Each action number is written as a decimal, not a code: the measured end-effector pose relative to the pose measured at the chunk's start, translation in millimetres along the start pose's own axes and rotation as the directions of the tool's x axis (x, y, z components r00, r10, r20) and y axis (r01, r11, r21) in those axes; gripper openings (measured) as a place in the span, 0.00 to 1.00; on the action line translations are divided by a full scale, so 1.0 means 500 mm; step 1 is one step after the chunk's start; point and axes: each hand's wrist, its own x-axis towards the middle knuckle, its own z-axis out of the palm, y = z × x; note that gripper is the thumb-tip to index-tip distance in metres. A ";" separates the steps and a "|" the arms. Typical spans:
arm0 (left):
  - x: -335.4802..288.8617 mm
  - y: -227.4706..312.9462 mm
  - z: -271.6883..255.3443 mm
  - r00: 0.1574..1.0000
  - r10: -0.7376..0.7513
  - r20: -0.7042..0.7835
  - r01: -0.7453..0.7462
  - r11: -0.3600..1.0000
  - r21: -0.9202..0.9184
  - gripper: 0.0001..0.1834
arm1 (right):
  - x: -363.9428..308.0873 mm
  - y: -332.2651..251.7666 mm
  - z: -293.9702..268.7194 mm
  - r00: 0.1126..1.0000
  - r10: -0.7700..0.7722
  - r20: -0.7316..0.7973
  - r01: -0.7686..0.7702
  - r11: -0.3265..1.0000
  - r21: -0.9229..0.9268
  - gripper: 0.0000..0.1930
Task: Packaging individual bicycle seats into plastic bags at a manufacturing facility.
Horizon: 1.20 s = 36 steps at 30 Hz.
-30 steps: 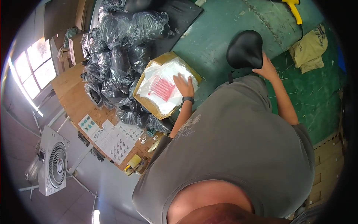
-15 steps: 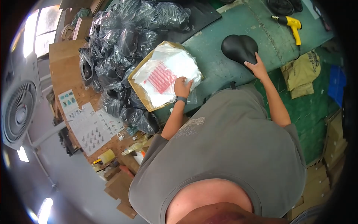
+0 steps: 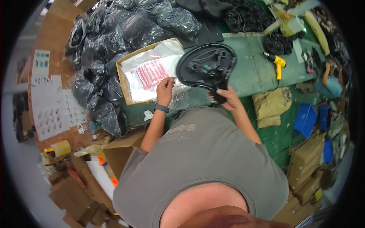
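My right hand (image 3: 229, 99) grips a black bicycle saddle (image 3: 207, 81) by its narrow nose. The saddle's ribbed underside faces up, and its wide end points away from me. Beside it, my left hand (image 3: 165, 92) wears a dark wristband and pinches the edge of a clear plastic bag (image 3: 181, 99). That bag belongs to a stack of clear bags with red print (image 3: 152, 74), lying in a shallow cardboard box (image 3: 122, 81). The fingertips of my left hand show only in part.
Several saddles wrapped in clear plastic (image 3: 100, 64) are heaped at the left. On the green table (image 3: 247, 78), a yellow heat gun (image 3: 279, 64) lies at the right, with more black saddles (image 3: 249, 17) behind. Another person (image 3: 330, 85) is at far right. Blue bins (image 3: 305, 119) stand on the floor.
The saddle has been lifted off the table, turned underside up and brought left toward the bag box. My left hand stays at the bags. The view has swung to the right.
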 end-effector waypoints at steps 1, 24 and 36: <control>-0.016 0.007 -0.003 0.999 0.043 0.028 -0.044 0.998 0.039 0.12 | 0.021 0.013 0.020 0.998 0.041 0.057 -0.042 0.999 0.014 0.31; -0.221 0.217 -0.372 0.814 -0.086 -0.575 -0.168 0.912 -0.374 0.14 | 0.094 0.118 0.387 0.929 0.011 0.370 0.309 0.526 -0.793 0.43; -0.176 0.386 -0.307 0.465 0.870 0.165 -0.622 0.188 0.760 0.09 | 0.161 0.238 0.464 0.710 0.052 0.702 0.694 0.118 -0.711 0.31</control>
